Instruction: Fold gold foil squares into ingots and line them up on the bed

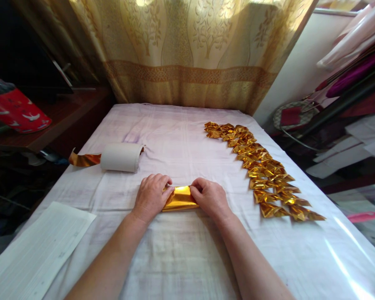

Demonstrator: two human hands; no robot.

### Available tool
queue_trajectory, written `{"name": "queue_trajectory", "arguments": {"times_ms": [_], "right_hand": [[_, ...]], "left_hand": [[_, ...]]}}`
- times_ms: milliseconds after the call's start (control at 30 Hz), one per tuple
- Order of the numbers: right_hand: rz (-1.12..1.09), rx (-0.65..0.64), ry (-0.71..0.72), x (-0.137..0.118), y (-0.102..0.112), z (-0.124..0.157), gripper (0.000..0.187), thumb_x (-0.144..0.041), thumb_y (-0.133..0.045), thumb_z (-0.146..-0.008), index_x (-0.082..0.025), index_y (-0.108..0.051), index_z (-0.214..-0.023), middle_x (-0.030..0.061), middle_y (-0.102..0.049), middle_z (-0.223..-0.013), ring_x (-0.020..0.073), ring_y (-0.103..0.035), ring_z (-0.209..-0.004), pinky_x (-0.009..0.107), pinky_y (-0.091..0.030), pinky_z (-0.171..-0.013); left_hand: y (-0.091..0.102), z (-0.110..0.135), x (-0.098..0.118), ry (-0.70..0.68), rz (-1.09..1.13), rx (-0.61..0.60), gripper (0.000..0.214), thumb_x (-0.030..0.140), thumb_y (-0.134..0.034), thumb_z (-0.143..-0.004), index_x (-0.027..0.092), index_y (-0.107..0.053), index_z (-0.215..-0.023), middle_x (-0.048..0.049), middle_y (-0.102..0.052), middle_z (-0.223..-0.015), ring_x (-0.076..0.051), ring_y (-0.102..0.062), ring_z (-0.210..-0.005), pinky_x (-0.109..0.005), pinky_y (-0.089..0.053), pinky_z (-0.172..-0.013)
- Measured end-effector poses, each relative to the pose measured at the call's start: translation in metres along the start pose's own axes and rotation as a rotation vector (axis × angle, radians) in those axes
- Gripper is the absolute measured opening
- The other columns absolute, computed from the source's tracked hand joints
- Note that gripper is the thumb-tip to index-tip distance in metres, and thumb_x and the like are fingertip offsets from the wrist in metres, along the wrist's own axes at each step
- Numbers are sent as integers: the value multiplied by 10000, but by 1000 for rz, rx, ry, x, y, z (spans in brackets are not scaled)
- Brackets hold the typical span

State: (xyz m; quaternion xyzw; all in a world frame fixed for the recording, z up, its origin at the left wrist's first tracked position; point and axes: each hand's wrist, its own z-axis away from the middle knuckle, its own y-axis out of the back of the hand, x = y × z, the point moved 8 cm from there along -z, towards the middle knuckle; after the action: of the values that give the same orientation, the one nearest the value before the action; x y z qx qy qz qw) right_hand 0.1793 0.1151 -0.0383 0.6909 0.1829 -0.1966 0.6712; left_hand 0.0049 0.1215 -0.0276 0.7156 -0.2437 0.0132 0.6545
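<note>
Together, left hand and right hand pinch one shiny, folded gold sheet; one white cylinder lies left.

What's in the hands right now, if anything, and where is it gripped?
Folded gold foil: the left hand holds its left end, the right hand its right end.
</note>
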Motion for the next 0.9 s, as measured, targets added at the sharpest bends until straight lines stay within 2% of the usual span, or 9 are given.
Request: {"name": "queue_trajectory", "arguments": {"times_ms": [200, 333, 433, 533, 667, 800, 900], "right_hand": [[-39, -5, -44, 1, 2, -1, 68, -216, -632, -787, -254, -664, -833, -41, -668, -628, 137, -549, -570, 252, -286, -556], [-60, -12, 0, 0, 2, -1, 65, -209, -628, -780, -244, -640, -726, -33, -659, -671, 131, -550, -608, 243, -317, -572], [-71, -12, 45, -1, 1, -1, 94, -208, -625, -780, -238, -643, -693, -18, -661, -703, 135, -563, -647, 242, -345, -594], [-79, -19, 40, 2, 0, -2, 84, -205, -628, -784, -236, -662, -714, -12, -664, -719, 139, -572, -664, 247, -363, -612], [-132, -47, 26, 5, 0, -3, 75, -197, -643, -771, -237, -684, -723, -16, -668, -721, 140, -575, -668, 246, -382, -616], [-273, 35, 156, -7, 10, -2, 104, -197, -616, -826, -232, -710, -799, -3, -679, -780, 137, -594, -692, 246, -429, -659], [-315, -17, 327, -27, 6, 4, 152, -157, -591, -862, -229, -725, -864, 16, -693, -843, 141, -625, -765, 244, -452, -718]], "left_hand": [[2, -3, -1, -6, 53, -11, 102, 286, -623, -874, 239, -706, -841, -34, -657, -937, -222, -572, -938, -351, -394, -833], [8, -2, 0, -10, 62, -99, 144, 304, -610, -883, 263, -748, -886, -31, -674, -937, -216, -574, -928, -353, -384, -828], [15, 4, 10, -33, -5, -155, 138, 365, -653, -857, 305, -765, -911, -31, -672, -937, -236, -561, -933, -364, -367, -812], [18, 10, 22, -44, -118, -191, 143, 385, -703, -821, 266, -759, -879, -57, -670, -932, -254, -555, -922, -375, -361, -800], [15, 12, 30, -35, -147, -221, 116, 346, -713, -817, 245, -744, -866, -69, -681, -923, -260, -572, -914, -378, -359, -782], [13, 11, 32, -32, -156, -229, 104, 332, -707, -822, 235, -730, -851, -70, -683, -901, -268, -592, -908, -373, -359, -765], [12, 12, 32, -24, -155, -241, 99, 319, -697, -832, 224, -724, -839, -72, -680, -889, -273, -607, -908, -373, -364, -765]]}}
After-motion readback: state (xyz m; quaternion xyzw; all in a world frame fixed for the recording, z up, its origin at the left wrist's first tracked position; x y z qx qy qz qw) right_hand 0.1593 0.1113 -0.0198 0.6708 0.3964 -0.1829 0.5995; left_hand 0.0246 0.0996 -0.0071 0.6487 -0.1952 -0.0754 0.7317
